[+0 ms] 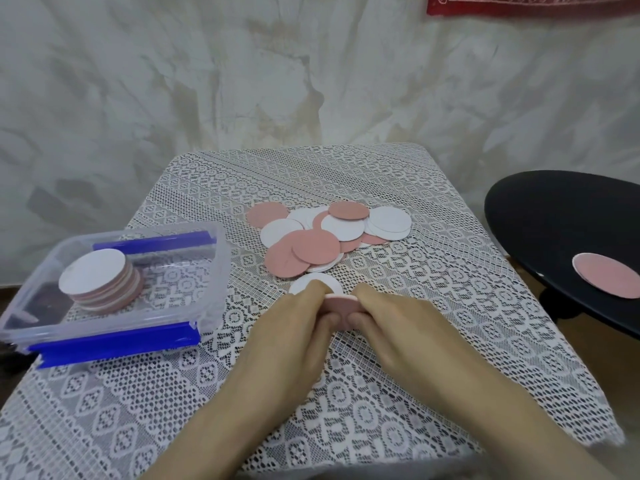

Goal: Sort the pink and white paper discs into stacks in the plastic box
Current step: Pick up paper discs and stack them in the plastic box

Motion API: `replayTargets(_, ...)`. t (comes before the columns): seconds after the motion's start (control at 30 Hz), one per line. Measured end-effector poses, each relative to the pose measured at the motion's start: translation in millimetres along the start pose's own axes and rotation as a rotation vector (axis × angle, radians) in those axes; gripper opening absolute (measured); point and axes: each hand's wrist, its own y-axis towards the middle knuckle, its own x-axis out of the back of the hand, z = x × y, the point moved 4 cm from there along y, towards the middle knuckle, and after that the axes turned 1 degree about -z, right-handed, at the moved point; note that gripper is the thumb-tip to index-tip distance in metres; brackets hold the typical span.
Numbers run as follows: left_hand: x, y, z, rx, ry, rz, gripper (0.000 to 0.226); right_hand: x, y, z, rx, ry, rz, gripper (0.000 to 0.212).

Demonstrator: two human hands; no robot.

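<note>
A loose pile of pink and white paper discs (325, 233) lies at the table's middle. My left hand (298, 327) and my right hand (391, 327) meet just in front of it, both pinching a small stack of pink discs (341, 303) held on edge between the fingertips. A single white disc (311, 280) lies flat under my left fingertips. The clear plastic box (214, 268) with blue clips stands at the left and holds one stack of discs (100, 280) with a white one on top.
A black round stool (554, 216) at the right carries a pink disc on a white one (607, 275). A white lace cloth (450, 341) covers the table. A blue clip (114, 344) sticks out at the box's front.
</note>
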Motion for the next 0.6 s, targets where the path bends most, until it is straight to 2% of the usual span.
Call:
replayTargets(0.17, 12, -4, 4, 0.058, -0.143, -0.025, 0.003, 5, 2, 6, -0.003, 0.125, -0.066, 0.025)
replayTargets(0.33, 27, -10, 16, 0.150, -0.229, -0.060, 0.005, 3, 12, 10, 0.002, 0.210, -0.082, 0.022)
replayTargets(0.6, 48, -24, 27, 0.237, -0.309, -0.093, 0.004, -4, 23, 28, -0.023, 0.556, -0.081, 0.010)
